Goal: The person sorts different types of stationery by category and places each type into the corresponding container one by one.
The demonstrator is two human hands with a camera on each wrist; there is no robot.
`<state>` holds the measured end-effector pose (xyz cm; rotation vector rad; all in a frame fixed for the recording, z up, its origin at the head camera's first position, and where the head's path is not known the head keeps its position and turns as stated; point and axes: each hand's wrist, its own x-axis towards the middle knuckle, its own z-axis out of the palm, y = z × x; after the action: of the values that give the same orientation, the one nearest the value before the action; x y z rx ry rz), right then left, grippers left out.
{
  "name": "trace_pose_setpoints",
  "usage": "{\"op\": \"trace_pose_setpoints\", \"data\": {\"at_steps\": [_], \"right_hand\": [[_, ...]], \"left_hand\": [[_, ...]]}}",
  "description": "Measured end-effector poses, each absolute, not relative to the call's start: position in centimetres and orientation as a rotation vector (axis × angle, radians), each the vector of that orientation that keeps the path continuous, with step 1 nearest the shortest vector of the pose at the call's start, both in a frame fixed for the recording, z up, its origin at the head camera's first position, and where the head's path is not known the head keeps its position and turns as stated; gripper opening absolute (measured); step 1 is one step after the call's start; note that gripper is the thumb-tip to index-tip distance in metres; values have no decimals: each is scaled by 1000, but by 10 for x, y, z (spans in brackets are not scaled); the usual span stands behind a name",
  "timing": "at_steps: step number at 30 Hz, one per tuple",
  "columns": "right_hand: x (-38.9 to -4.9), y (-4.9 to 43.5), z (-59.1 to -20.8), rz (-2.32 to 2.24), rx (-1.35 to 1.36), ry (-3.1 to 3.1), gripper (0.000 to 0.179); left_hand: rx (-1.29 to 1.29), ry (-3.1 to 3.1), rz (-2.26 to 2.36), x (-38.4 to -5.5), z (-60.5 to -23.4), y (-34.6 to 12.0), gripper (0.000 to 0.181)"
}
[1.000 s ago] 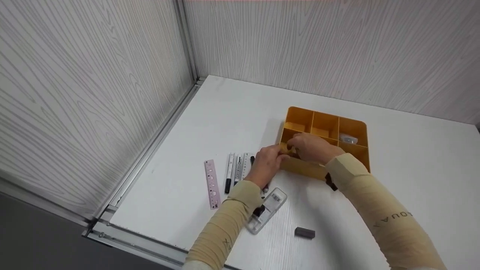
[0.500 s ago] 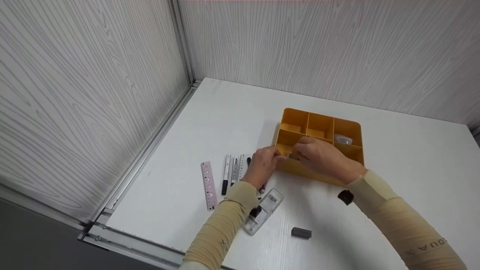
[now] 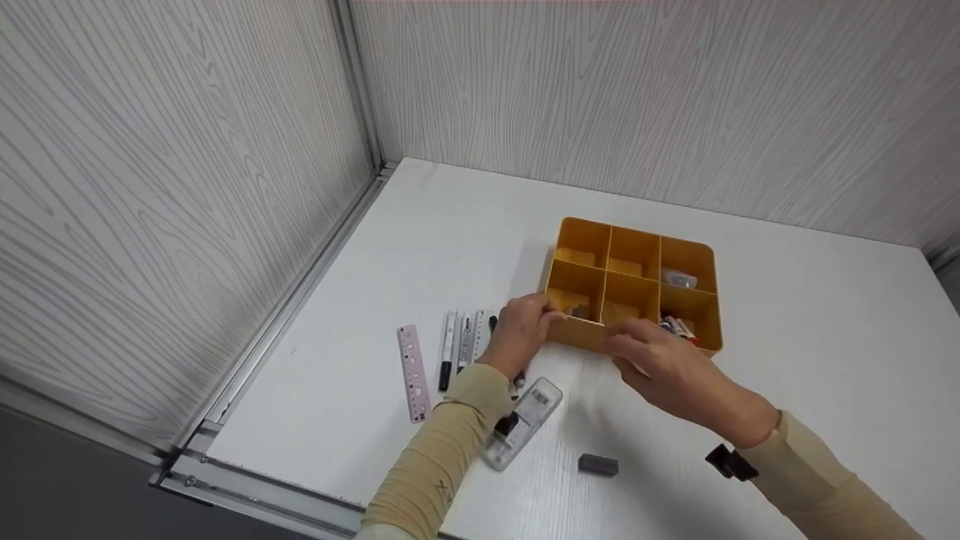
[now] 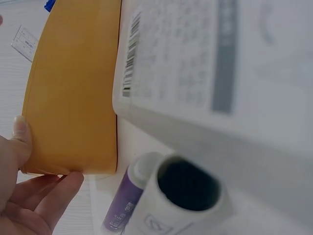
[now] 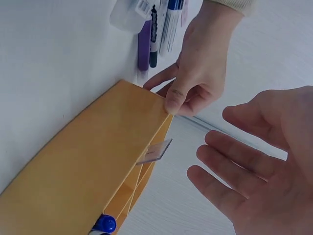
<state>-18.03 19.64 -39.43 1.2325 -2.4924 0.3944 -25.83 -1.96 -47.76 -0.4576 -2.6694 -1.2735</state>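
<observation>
The left hand (image 3: 519,326) grips a corner of a yellow compartment box (image 3: 574,333) near the tabletop's (image 3: 810,337) far edge — the right hand (image 3: 675,371), fingers relaxed and free, is beside it.

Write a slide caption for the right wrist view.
The left hand grips a corner of the orange box near some pens, while the empty right hand is held apart from it.

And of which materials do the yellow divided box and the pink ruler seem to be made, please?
Yellow divided box: probably moulded plastic, smooth, softly matt; the walls are evenly coloured, the corners rounded.
Pink ruler: likely thin plastic, finish hard to judge; flat and pale, with stencil-like shapes.
</observation>
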Motion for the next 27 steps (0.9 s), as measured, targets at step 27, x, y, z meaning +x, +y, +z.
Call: {"op": "trace_pose_setpoints", "data": {"at_steps": [27], "right_hand": [[-123, 184, -468, 475, 1148, -2900, 20]], "left_hand": [[-495, -2705, -1170, -256, -476, -20, 16]]}}
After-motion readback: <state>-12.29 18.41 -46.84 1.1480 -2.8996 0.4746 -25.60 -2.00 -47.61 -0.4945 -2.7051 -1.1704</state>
